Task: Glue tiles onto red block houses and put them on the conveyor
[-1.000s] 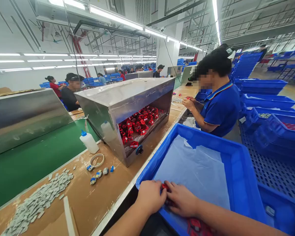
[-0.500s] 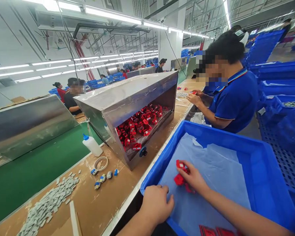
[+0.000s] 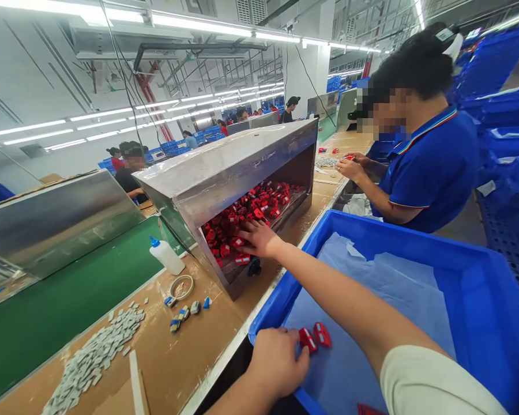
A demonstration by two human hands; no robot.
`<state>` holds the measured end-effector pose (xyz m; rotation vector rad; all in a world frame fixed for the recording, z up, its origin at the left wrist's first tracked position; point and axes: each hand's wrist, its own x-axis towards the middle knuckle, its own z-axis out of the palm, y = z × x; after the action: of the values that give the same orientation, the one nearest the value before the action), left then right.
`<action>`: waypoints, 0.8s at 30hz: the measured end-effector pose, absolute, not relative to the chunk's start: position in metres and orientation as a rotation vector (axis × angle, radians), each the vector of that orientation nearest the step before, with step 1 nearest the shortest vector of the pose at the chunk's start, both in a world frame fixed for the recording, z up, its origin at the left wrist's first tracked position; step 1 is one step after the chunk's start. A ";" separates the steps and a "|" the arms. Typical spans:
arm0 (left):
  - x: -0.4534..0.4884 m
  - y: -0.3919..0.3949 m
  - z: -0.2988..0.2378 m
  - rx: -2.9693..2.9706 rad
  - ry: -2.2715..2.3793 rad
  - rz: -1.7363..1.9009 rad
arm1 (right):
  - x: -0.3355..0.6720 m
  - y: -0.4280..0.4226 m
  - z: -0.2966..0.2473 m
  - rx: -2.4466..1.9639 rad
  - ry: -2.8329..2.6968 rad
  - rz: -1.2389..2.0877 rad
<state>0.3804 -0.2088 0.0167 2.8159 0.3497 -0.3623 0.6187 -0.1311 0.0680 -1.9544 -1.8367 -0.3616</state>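
My right hand reaches into the open front of a metal hood box, its fingers spread over a heap of small red plastic parts with pale inserts. No part is visibly held in it. At the near left corner of a blue plastic bin, my left hand is curled over the rim. Two red parts lie on the bin's translucent liner sheet, right beside my left fingertips. Another red piece shows partly at the bottom edge, under my right arm.
On the brown bench lie many grey tiles, a tape roll, blue-and-white blocks and a white squeeze bottle. A green belt runs behind. A co-worker in a blue shirt sits beyond the bin.
My right hand has left the red parts in the bin and moved up and left into the metal box. Two parts now lie near my left hand, which has stayed at the rim.
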 end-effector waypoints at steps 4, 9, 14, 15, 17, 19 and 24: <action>0.380 -0.209 0.018 2.807 0.357 -0.365 | 0.631 -0.125 0.052 -1.836 -1.940 -0.413; 0.379 -0.208 0.017 2.781 0.346 -0.341 | 0.640 -0.146 0.034 -1.917 -1.546 -0.498; 0.378 -0.207 0.014 2.771 0.333 -0.327 | 0.618 -0.162 0.023 -1.906 -1.523 -0.538; 0.378 -0.207 0.013 2.769 0.333 -0.316 | 0.611 -0.164 0.021 -1.895 -1.582 -0.528; 0.377 -0.207 0.012 2.765 0.333 -0.298 | 0.598 -0.166 0.019 -1.898 -1.645 -0.500; 0.376 -0.207 0.012 2.759 0.328 -0.286 | 0.589 -0.163 0.020 -1.902 -1.655 -0.495; 0.377 -0.207 0.016 2.761 0.323 -0.287 | 0.587 -0.128 0.046 -1.796 -1.907 -0.502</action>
<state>0.3770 -0.2072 0.0159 2.7607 0.3232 -0.2873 0.5866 -0.1276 0.0455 -1.7958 -1.9067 -0.5024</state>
